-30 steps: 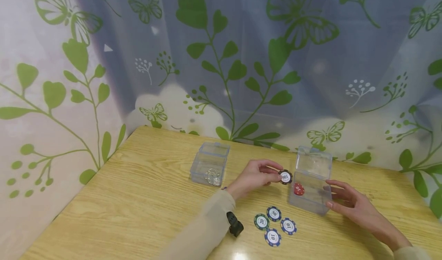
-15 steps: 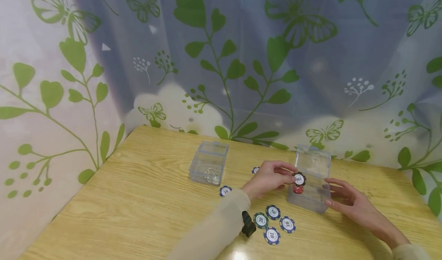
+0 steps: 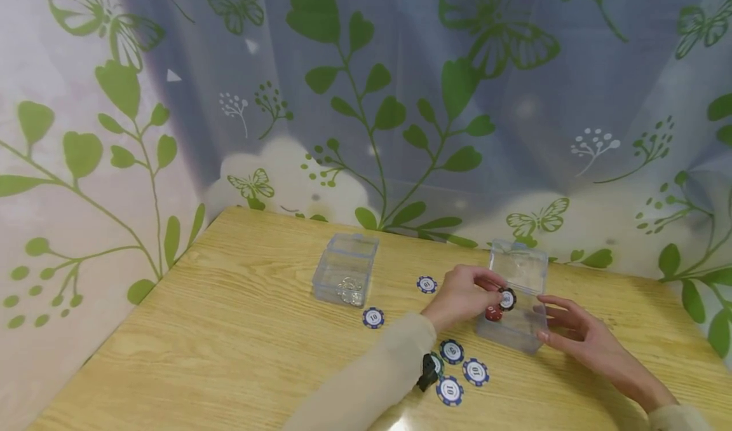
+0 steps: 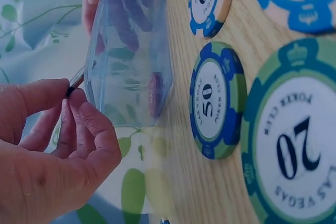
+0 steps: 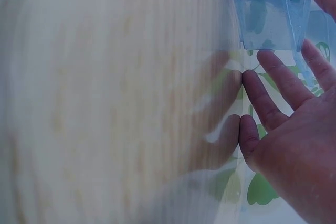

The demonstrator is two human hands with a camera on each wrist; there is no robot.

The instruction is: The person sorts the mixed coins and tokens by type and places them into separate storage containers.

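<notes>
My left hand [image 3: 464, 296] pinches a black-edged poker chip [image 3: 508, 299] between thumb and fingers, over the open clear plastic box [image 3: 517, 342] at right. In the left wrist view that chip [image 4: 76, 81] is seen edge-on, right at the box's rim. A red poker chip [image 3: 493, 314] lies inside the box, partly covered by the left hand in the head view. At the box's right side, my right hand [image 3: 586, 337] rests its thumb and a fingertip against the wall. The right wrist view shows its other fingers [image 5: 273, 103] spread and fairly straight.
A second clear box [image 3: 326, 293], lid raised, stands left with shiny round pieces [image 3: 350, 291] inside. Blue-edged chips [image 3: 373, 318] [image 3: 426, 284] lie between the boxes. Several more chips [image 3: 450, 391] lie near the front, one partly behind the left wrist's black device [image 3: 427, 372]. A patterned curtain [image 3: 412, 132] hangs behind.
My left hand has moved right with the black-edged chip, from the box's left edge to over its inside. Two blue-edged chips have come into view behind the arm. The right hand stays put.
</notes>
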